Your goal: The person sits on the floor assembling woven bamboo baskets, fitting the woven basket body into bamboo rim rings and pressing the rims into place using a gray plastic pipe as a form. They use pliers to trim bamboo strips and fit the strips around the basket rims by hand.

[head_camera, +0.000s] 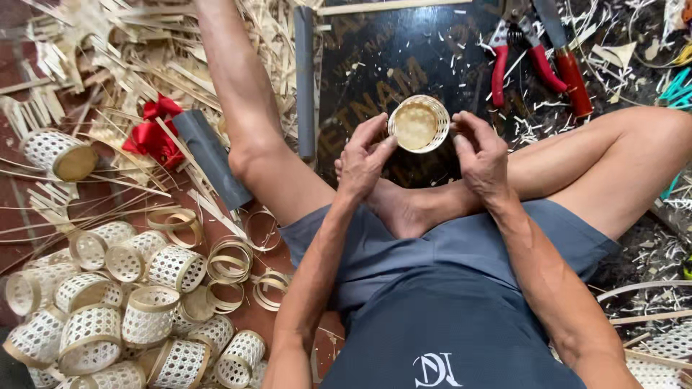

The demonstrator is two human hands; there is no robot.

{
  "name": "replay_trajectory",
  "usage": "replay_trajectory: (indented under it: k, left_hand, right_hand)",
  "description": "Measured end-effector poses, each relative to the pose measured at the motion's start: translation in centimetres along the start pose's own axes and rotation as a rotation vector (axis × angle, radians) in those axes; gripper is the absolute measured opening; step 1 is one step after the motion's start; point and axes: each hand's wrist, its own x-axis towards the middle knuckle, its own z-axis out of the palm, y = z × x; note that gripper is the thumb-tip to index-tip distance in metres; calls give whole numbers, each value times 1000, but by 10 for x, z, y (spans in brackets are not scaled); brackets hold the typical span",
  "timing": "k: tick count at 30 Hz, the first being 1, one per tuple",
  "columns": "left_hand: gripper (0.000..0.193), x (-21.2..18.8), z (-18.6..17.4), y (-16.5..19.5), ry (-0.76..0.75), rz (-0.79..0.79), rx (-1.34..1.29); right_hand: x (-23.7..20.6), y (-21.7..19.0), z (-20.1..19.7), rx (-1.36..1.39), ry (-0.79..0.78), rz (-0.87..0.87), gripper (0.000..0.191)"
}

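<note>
A small round woven bamboo basket [419, 124] is held between both my hands above a dark board [375, 57], its open mouth facing up at me. My left hand [362, 155] pinches its left rim with thumb and fingers. My right hand [481, 153] grips the right side. I sit cross-legged on the floor; my bare foot [395, 207] lies just below the basket.
A heap of finished woven baskets [108, 310] and loose bamboo rings [229, 261] lies at lower left. Red-handled shears [519, 54] and a red-handled knife [569, 68] rest on the board at upper right. Grey tubes [210, 157], a red ribbon [153, 133] and bamboo strips [130, 50] cover the left.
</note>
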Motion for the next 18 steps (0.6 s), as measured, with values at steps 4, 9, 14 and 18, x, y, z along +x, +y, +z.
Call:
replay_trajectory:
  k: [4,9,14,18]
  left_hand:
    - [41,13,2,-7,64,-109,-136]
    - [44,31,14,-5,-18,-234,-299]
    - [47,24,16,-7,-91,-354,-355]
    - [52,17,18,1,-41,-189,61]
  right_hand:
    - [14,12,0,361,88,303,24]
    - [37,1,5,393,-36,395,22]
    - [57,-7,-4,152,-201,380,18]
    - [67,-13,1,-92,-247,228,23]
